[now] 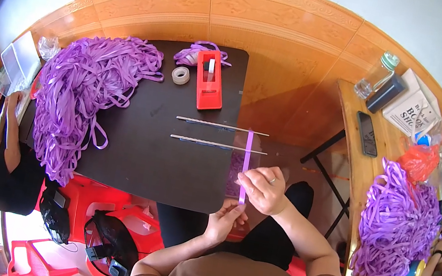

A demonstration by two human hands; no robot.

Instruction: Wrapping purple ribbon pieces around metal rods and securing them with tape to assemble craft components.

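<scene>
Two thin sticks (204,122) lie parallel across the right edge of the dark table (134,161), their ends jutting past it. From the far stick a narrow purple ribbon strip (249,146) runs toward me, crossing the nearer stick. My left hand (225,221) is closed in a pinch at the strip's near end, just off the table's front corner. Higher up, my right hand (264,189), with a ring on one finger, has its fingers closed on the same strip. A large heap of purple ribbon (83,96) covers the table's left side.
A red tape dispenser (209,96), a tape roll (180,75) and a small ribbon bundle (193,54) stand at the back. The wooden table (350,161) holds a phone (367,134), bottles and another ribbon heap (397,228). People sit at both sides; black fans (111,240) stand below left.
</scene>
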